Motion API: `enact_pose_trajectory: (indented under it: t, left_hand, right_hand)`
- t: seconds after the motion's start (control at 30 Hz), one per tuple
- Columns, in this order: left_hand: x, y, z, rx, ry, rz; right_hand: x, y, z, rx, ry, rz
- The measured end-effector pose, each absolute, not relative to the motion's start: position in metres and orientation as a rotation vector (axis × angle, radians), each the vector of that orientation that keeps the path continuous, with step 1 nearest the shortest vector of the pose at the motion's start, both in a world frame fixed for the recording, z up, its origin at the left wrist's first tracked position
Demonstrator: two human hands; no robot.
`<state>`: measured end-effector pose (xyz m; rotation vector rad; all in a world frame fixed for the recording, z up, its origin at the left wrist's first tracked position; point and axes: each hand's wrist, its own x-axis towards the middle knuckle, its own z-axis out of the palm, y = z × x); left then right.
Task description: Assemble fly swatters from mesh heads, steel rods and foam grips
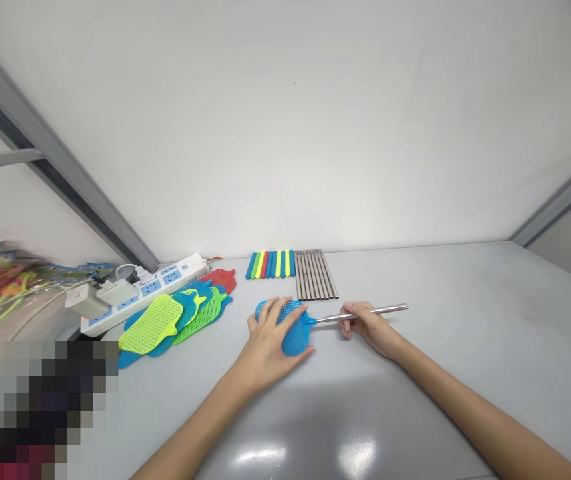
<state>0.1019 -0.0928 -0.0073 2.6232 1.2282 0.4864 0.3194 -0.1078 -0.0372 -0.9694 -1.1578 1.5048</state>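
At the far left lies a blurred heap of colourful plastic-wrapped goods (pixel 10 280), with a pixelated patch below it. Beside it, a white power strip (pixel 151 288) with blue sockets slants toward the table's back left corner; two pale chargers (pixel 85 300) and a white plug (pixel 144 274) sit in it. Along the strip's near side, overlapping fly swatter heads (pixel 151 325) in yellow-green, blue, green and red are fanned out on the table (pixel 465 320), the red one nearest the back edge. Further right, near the middle of the back edge, a row of short handle grips (pixel 270 265) in blue, green, yellow and red lies side by side. In front of these, well off the back edge, the left hand (pixel 270 333) spreads its fingers over a blue swatter head (pixel 297 337), thumb at the near rim; whether it grips or only presses cannot be told. Just right of the grips, a row of metal tubes (pixel 315 277) points from the back edge toward the person. Nearer, the right hand (pixel 365 323) closes thumb and fingers around a telescopic metal rod (pixel 389 310), whose thin left end meets the blue head's neck and whose thicker end points toward the table's right side.
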Motion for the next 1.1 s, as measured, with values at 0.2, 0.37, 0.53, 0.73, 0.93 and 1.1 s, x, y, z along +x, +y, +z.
enact_pose_trajectory:
  t: [0.2, 0.37, 0.53, 0.73, 0.93, 1.1]
  left_hand:
    - [0.1020, -0.0929, -0.0100, 2.603, 1.225, 0.470]
    - [0.1026, -0.0926, -0.0129, 2.583, 1.219, 0.438]
    - [0.1020, -0.0923, -0.0135, 2.569, 1.230, 0.423]
    - [0.1014, -0.0923, -0.0132, 2.560, 1.233, 0.415]
    - [0.1029, -0.0913, -0.0122, 2.547, 1.226, 0.391]
    - [0.1032, -0.0922, -0.0122, 2.538, 1.226, 0.405]
  right_hand:
    - [0.3182, -0.1077, -0.0366, -0.968, -1.134, 1.509]
    - [0.3175, -0.1083, -0.0341, -0.976, -1.130, 1.501]
    - [0.3179, -0.1073, -0.0350, -0.981, -1.144, 1.503]
    - [0.3185, -0.1083, -0.0346, -1.021, -1.159, 1.511]
    - [0.3179, -0.1091, -0.0316, -1.023, -1.169, 1.501]
    - [0.3171, -0.1083, -0.0319, -1.027, -1.166, 1.499]
